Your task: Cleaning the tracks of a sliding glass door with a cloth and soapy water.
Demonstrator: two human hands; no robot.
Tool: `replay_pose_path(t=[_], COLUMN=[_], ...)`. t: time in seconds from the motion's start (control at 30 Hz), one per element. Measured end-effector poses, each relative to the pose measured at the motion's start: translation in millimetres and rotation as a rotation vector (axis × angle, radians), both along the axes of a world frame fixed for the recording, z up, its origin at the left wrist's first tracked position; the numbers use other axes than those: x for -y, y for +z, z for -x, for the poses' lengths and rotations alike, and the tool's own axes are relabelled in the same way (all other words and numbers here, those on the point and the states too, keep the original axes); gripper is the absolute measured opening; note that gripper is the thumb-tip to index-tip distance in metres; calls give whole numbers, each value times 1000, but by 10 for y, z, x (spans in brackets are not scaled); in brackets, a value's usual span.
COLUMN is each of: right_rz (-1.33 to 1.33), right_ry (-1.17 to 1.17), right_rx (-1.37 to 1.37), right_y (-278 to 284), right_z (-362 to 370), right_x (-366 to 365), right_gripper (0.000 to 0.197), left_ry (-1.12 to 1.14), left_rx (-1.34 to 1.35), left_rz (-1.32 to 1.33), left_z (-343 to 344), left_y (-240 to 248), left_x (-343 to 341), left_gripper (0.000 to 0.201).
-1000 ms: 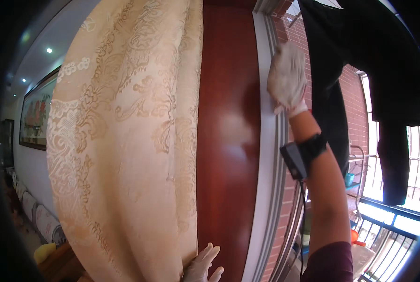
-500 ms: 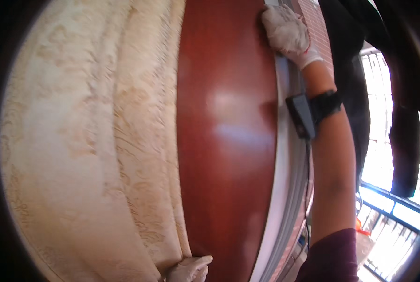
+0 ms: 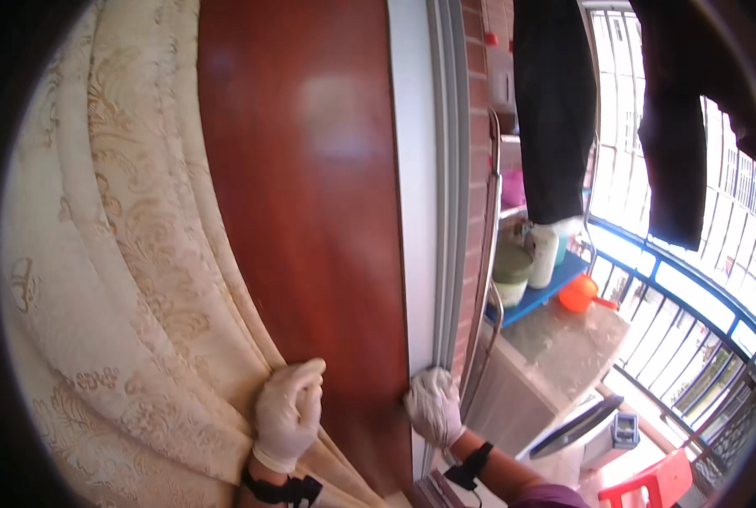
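At lower centre, the left hand (image 3: 286, 416) grasps the curtain (image 3: 141, 254); the right (image 3: 435, 408), grip unclear, should press the white frame (image 3: 418, 212) evenly.

Red panel (image 3: 310, 212) lies free upward (blurred bottom seems narrower), curtain (image 3: 141, 254) blocking left.

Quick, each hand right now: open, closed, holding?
Left hand: partly curled against the curtain; grip cannot be told.
Right hand: curled against the white frame; contents cannot be told.
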State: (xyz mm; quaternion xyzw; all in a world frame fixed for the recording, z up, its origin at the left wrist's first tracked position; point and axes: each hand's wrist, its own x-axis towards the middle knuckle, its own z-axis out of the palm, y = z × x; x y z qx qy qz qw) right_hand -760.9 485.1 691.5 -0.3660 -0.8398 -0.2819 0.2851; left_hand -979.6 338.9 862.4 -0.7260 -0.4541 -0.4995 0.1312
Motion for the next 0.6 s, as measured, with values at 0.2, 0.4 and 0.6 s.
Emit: replay_pose_path(t=[0.2, 0.4, 0.6], right_rz=[-144, -435, 365], right_ry=[288, 197, 476], right_rx=[-364, -380, -850], right_y=[1766, 2451, 730], right_z=[127, 202, 417], right_x=[-8, -54, -228], right_gripper=[39, 45, 33], left_ry=[-86, -65, -21], left_rx=[212, 276, 247], left_rz=[156, 137, 173], left_z=[29, 23, 62], left_y=[-1, -41, -89], left_x=[72, 107, 176], left_gripper=[20, 22, 22])
